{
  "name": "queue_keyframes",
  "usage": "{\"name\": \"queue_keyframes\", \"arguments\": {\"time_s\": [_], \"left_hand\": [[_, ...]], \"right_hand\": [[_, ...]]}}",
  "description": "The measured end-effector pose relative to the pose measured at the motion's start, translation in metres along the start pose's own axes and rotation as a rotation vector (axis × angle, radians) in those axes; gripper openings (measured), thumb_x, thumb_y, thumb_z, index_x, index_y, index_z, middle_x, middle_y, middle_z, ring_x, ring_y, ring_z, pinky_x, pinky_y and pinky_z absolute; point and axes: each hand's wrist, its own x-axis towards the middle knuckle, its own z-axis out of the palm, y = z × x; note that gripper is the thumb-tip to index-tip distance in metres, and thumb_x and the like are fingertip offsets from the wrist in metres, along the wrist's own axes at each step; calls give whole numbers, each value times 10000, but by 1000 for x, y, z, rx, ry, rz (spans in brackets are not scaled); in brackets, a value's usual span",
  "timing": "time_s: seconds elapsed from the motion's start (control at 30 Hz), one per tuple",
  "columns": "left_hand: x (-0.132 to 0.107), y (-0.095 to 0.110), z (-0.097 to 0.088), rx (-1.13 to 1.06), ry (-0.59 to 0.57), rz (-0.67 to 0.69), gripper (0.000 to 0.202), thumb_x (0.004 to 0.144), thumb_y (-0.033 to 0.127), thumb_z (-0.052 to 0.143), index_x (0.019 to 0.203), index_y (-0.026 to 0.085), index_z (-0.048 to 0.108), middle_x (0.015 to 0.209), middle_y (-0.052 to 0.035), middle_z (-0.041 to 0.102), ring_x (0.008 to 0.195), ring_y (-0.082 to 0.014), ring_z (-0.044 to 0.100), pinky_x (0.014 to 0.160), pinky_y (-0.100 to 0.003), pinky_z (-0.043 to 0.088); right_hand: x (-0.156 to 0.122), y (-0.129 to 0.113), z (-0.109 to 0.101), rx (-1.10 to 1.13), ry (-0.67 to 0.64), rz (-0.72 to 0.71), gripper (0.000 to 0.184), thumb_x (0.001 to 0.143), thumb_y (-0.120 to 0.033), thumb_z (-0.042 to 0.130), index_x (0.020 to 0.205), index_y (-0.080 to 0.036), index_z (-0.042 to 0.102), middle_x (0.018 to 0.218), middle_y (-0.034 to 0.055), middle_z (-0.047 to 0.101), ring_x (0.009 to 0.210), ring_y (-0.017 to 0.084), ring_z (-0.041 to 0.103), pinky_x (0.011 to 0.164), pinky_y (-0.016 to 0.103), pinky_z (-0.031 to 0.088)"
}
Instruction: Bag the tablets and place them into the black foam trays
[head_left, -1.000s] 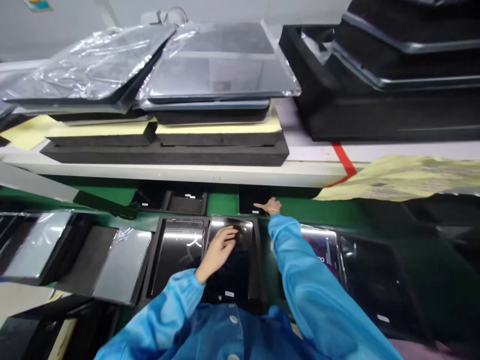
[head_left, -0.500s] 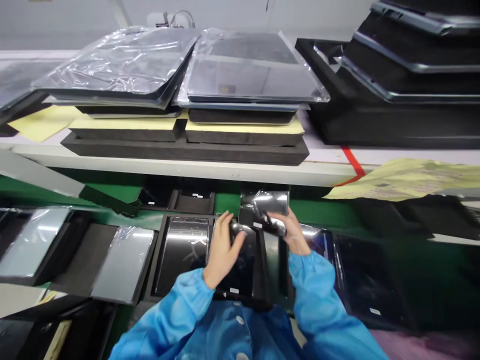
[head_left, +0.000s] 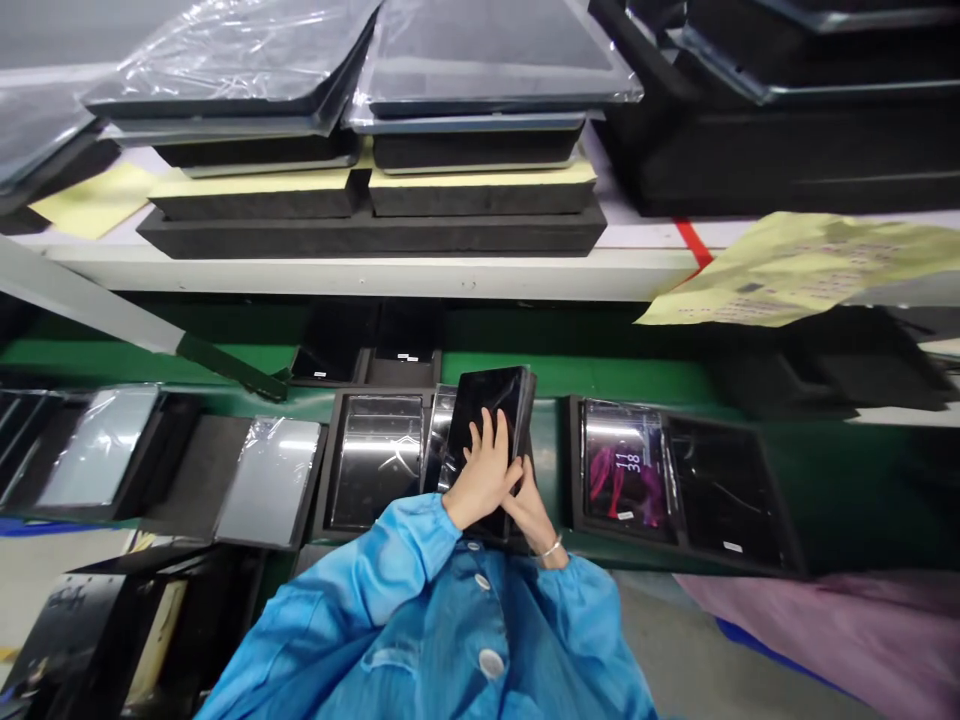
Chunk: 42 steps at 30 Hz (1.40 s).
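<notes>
A black tablet (head_left: 484, 390) is tilted over a dark foam tray in front of me. My left hand (head_left: 484, 475) lies on its glossy face with fingers spread, the thumb reaching the right edge. At that lower right edge my right hand (head_left: 532, 512) grips the tablet, its fingertips partly hidden. Just left of it, a film-covered panel (head_left: 439, 425) shows in part. Another dark tablet (head_left: 381, 460) under shiny film sits in the tray's left compartment. To the right, a tablet with a lit pink screen (head_left: 619, 465) reads 11 38, beside a dark-screened tablet (head_left: 720, 490).
Above the green bench (head_left: 630, 375) runs a white shelf (head_left: 420, 275) with stacked film-wrapped panels (head_left: 495, 60) on foam. A yellow sheet (head_left: 780, 270) hangs over its edge. A slanted white bar (head_left: 97, 300) crosses at left. Grey film-wrapped panels (head_left: 268, 480) lie left of the tray.
The small glossy film sheet my right hand held up is out of sight. The tablet is now raised and tilted, with both hands together on it. The view has dipped downward.
</notes>
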Motion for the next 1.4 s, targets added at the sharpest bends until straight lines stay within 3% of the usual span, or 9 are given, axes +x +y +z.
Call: {"name": "queue_keyframes", "arguments": {"time_s": [0.23,0.4,0.53,0.67,0.83,1.03,1.17,1.33,1.4], "left_hand": [[-5,-18,-29,29,27,82,799,1005,255,383,1680,92,-12,1755,-233,28,1638,-315,97,1291,-505,291],[-7,-14,-35,136,20,81,802,1001,307,449,1685,117,77,1741,-260,103,1507,-417,440,1155,-536,471],[-5,-7,-31,255,34,81,773,1005,306,463,1685,154,130,1735,-244,179,1476,-430,483,1118,-548,502],[-3,1,-12,365,59,63,737,1007,346,493,1671,169,226,1733,-238,205,1502,-488,416,1062,-613,533],[-4,12,5,398,116,53,741,960,255,552,1651,162,301,1723,-223,258,1470,-480,467,1023,-573,571],[-10,-15,-60,299,275,-37,757,972,180,427,1672,72,160,1288,-207,746,1084,-309,766,985,-453,588],[-47,-47,-111,-122,569,81,626,979,224,433,1601,152,423,1376,-110,721,1290,-249,674,1096,-383,541],[-108,-35,-98,-518,734,90,496,945,452,661,1394,241,687,1068,-47,829,1076,-267,772,946,-394,639],[-120,-21,-83,-492,762,139,336,958,436,658,1176,232,813,1107,-59,828,1101,-266,770,993,-386,629]], "right_hand": [[-8,-30,-12,149,-94,110,813,833,-731,706,1506,-342,467,1449,161,617,1207,342,694,974,570,596],[-7,-52,-9,142,37,47,949,860,-725,683,1631,-444,205,1667,135,367,1364,317,588,1008,495,586],[-1,-59,-6,109,84,42,1162,808,-738,718,1668,-397,14,1561,165,492,1155,287,708,943,506,617],[10,-55,1,68,129,-14,1116,817,-724,709,1679,-327,122,1379,102,661,1158,249,695,1026,450,571],[29,-36,1,13,215,-80,858,860,-792,576,1522,-250,511,1513,100,591,1395,271,553,1156,463,462],[28,-30,-44,-193,380,-98,736,884,-735,622,1359,-174,636,1576,180,486,1510,386,362,1251,660,201],[12,-55,-51,-285,417,-120,906,682,-830,738,1287,-158,699,1710,210,222,1596,467,9,1266,667,-65],[-24,-111,-7,-99,113,-131,921,828,-931,424,1406,-249,643,1481,138,604,1404,362,537,1165,569,442],[-44,-131,9,54,34,-116,812,835,-835,593,1397,-251,642,1375,118,687,1287,338,639,1080,497,537]]}}
